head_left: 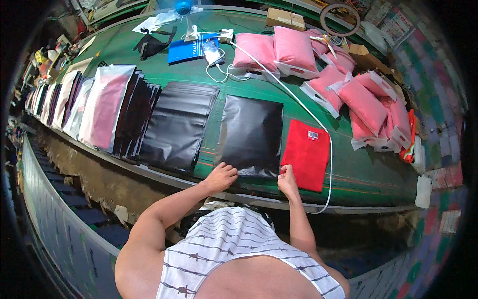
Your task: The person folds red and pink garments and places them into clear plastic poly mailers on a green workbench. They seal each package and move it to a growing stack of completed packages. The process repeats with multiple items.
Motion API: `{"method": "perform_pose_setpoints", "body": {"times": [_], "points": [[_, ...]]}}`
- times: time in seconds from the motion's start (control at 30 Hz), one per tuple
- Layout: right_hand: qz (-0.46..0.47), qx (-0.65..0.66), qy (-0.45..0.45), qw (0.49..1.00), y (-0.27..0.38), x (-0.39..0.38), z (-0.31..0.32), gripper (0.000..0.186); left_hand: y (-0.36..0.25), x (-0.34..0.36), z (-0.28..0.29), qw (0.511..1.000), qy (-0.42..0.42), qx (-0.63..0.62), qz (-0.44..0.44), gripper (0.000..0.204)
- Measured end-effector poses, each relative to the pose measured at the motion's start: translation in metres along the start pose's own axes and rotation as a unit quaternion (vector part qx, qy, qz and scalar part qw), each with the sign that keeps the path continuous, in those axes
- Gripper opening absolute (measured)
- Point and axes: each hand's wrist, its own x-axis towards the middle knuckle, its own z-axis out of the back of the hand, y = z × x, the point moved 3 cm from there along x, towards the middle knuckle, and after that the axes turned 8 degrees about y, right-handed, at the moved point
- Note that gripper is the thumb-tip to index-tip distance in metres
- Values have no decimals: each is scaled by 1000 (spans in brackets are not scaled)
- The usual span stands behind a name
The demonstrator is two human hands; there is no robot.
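A flat black plastic bag (pixel 251 132) lies in front of me on the green table. My left hand (pixel 222 177) is closed with curled fingers at the bag's near left corner. At its near right corner, my right hand (pixel 287 181) pinches the edge, thumb on top. A folded red T-shirt (pixel 306 155) with a label at the collar lies just right of the bag, beside my right hand. To the left is a fanned stack of black plastic bags (pixel 180 127).
Packed garments in bags (pixel 106 107) stand in a row at left. Puffy pink packages with white handles (pixel 296 52) are heaped at far right. A white cable (pixel 298 101) crosses the green table (pixel 368 172). Behind lie a blue packet (pixel 186 51) and a cardboard box (pixel 285 20).
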Motion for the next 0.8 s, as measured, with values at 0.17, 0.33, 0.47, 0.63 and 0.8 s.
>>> {"method": "perform_pose_setpoints", "body": {"times": [0.17, 0.33, 0.47, 0.63, 0.8], "points": [[34, -111, 51, 992, 22, 7, 15, 41, 21, -13, 32, 963, -159, -131, 174, 35], [109, 5, 17, 994, 61, 48, 21, 45, 85, -1, 15, 777, -207, -434, 407, 40], [138, 59, 62, 987, 77, 69, 22, 24, 100, 14, 41, 662, -112, -626, 397, 23], [83, 325, 182, 924, 114, 35, 40, 17, 97, 0, 99, 570, -149, -740, 325, 10], [169, 687, 241, 664, 131, 19, 63, 28, 111, 6, 151, 388, -278, -873, 98, 25]]}}
